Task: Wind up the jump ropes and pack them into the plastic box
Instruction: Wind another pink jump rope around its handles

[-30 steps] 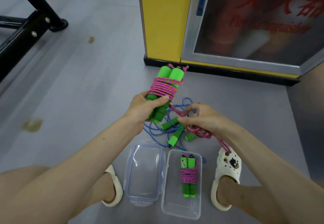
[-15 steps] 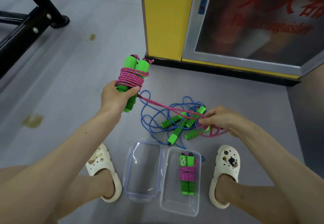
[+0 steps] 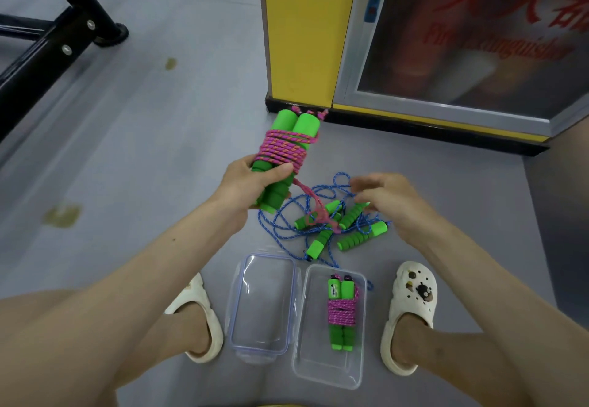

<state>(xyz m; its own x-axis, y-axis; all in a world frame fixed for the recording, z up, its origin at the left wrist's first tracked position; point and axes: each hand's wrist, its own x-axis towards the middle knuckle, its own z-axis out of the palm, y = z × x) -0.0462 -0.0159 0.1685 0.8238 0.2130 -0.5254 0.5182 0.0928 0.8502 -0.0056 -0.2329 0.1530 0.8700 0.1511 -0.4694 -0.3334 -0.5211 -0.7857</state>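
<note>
Winding step: your left hand [image 3: 251, 180] grasps the part-wound pink jump rope [image 3: 283, 148], right hand [image 3: 387, 201] fingers [image 3: 366, 181] released; next, probably retake the loose tail [image 3: 310, 199] and wrap.

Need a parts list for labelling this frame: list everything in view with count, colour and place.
pink jump rope: one, pink cord on green handles, partly wound, in the left hand
wound jump rope: one, pink and green, inside the plastic box
blue jump ropes: tangle with four green handles, floor beyond the box
plastic box: one, clear, floor between the feet
lid: one, clear, left of the box
yellow pillar: one, ahead
glass-fronted cabinet: one, grey frame, right of the pillar
black frame: one, top left
slippers: two, cream, on the feet
left hand: grips the handles
right hand: open, above the blue ropes
</note>
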